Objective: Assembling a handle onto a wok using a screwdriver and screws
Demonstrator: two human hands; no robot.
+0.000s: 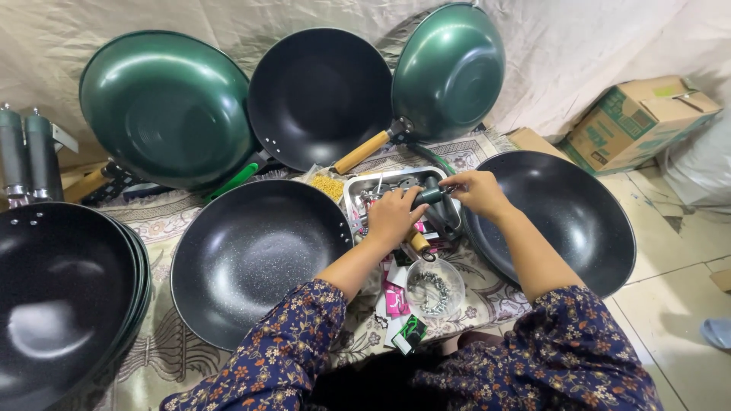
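Step in hand, judged: fitting dark handle (435, 199) above metal tray (358, 190). Left hand (392, 217) fingers curled on handle base; right hand (478, 192) fingers pinching its top. Next move calls for steady alignment, firm grip.

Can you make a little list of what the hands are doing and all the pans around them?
Left hand: over the metal tray, gripping a dark handle piece
Right hand: on the same piece's top end
Nearest pans: black pan at left, black pan at right
Leaning behind: two green pans, one black
Below hands: clear bowl of small metal bits
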